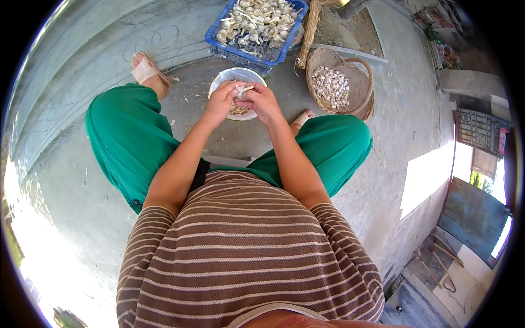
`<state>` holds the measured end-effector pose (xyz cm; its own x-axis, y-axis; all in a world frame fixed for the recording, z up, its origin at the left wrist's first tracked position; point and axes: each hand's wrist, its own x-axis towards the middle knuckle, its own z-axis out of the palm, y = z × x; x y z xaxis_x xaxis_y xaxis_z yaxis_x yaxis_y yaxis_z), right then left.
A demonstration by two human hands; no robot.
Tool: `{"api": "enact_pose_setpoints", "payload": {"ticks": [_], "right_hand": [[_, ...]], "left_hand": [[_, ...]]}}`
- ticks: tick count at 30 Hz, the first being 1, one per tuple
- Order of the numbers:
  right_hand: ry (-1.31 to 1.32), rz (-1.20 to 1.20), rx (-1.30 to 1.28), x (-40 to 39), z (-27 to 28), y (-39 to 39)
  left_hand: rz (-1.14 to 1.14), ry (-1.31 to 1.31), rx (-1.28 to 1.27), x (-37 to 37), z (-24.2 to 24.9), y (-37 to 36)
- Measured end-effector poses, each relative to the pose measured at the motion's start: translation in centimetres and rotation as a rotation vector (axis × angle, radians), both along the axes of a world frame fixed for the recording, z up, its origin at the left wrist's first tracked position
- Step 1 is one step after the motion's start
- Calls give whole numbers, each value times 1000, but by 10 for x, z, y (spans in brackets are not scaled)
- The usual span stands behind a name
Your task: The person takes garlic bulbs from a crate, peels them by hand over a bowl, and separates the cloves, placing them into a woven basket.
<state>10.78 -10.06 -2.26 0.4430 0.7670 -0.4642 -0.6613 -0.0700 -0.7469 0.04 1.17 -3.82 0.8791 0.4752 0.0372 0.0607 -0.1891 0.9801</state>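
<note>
At the upper centre of the frame, the left hand (221, 100) and right hand (263, 102) meet, both pinching a pale garlic bulb (241, 92) by its body and stem. It is held over a white-lined basin (218, 83) with dry scraps in the bottom. A slick skin or a loosened grip could let a clove drop among those scraps; a twist off to one side could scatter bits on the concrete floor (396, 112). Upper right sits a wicker basket (358, 90) of loose cloves (330, 87); at the top edge, a blue crate (235, 55) of whole bulbs. The floor is grey and flecked with debris; sunlight falls near a blue metal door (474, 216) at far right.
</note>
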Motion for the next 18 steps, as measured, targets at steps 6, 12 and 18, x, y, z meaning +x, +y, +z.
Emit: {"api": "enact_pose_setpoints", "payload": {"ticks": [6, 12, 18], "right_hand": [[50, 18, 22, 2, 1, -1], [-19, 1, -14, -3, 0, 1], [-45, -72, -19, -12, -15, 3]], "left_hand": [[23, 0, 78, -1, 3, 3], [-10, -4, 63, -2, 6, 0], [94, 22, 188, 0, 6, -13]]}}
